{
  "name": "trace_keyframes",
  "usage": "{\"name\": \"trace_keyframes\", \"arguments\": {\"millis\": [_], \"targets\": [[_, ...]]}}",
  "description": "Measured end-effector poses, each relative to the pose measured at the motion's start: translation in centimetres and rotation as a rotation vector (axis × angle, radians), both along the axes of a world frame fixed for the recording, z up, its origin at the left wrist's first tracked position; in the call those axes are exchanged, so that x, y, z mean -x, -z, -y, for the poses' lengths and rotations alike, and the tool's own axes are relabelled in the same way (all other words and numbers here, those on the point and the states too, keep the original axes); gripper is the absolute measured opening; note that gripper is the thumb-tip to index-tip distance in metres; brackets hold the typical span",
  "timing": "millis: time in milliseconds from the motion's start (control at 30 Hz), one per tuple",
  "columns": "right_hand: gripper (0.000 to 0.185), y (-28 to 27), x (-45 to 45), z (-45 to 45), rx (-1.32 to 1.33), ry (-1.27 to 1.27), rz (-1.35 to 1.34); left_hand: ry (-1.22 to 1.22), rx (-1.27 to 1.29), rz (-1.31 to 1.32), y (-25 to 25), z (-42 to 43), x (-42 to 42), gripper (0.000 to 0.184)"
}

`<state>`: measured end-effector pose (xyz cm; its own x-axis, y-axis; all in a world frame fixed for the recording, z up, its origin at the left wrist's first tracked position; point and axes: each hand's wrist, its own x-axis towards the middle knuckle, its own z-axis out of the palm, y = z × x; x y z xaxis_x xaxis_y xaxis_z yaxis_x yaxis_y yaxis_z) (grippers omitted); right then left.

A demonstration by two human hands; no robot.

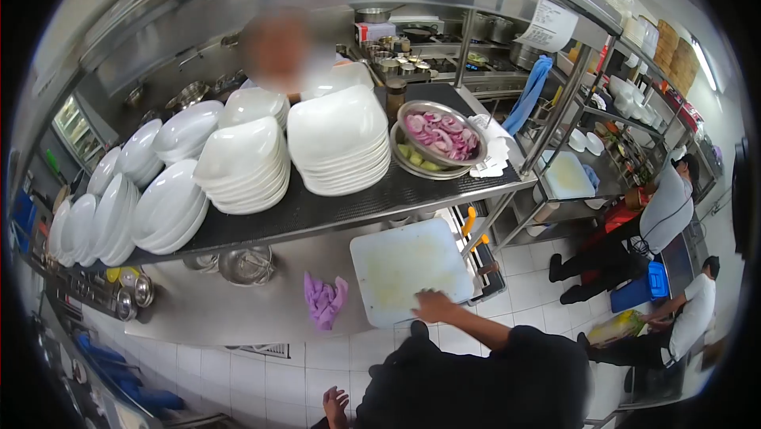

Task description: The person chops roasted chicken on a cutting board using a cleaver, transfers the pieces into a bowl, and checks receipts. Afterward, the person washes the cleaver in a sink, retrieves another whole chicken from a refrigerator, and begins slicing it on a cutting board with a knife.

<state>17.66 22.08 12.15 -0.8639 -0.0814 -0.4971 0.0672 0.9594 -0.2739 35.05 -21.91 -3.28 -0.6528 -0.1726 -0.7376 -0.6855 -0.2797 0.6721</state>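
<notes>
A white cutting board with faint yellowish stains lies on the steel counter. My right hand rests at its near right edge, fingers stretched out and holding nothing I can see. Low in the view, my left hand hangs beside my body, away from the counter, its fingers apart and slightly curled. A crumpled purple cloth lies to the left of the board. Farther left is a metal bowl with something shiny in it, too small to name.
Above the counter, a shelf bears stacked white dishes and a metal bowl of sliced red onions. A steel post stands to the right. Two people in white tops are at right; another person is behind the shelf.
</notes>
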Motion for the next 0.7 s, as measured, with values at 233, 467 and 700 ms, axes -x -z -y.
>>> {"name": "trace_keyframes", "arguments": {"millis": [233,467,700], "targets": [[0.082,6.9,5.4,15.7,0.261,-0.226,-0.142,-0.107,0.149,-0.250,-1.9,4.0,2.5,0.033],[0.063,16.4,12.8,23.4,0.372,-0.308,-0.502,-0.252,0.166,-0.297,-3.4,10.7,6.8,0.033],[0.051,12.5,21.6,29.6,-0.149,-0.558,-0.183,-0.342,0.148,-0.363,-8.1,20.4,11.5,0.026]]}}
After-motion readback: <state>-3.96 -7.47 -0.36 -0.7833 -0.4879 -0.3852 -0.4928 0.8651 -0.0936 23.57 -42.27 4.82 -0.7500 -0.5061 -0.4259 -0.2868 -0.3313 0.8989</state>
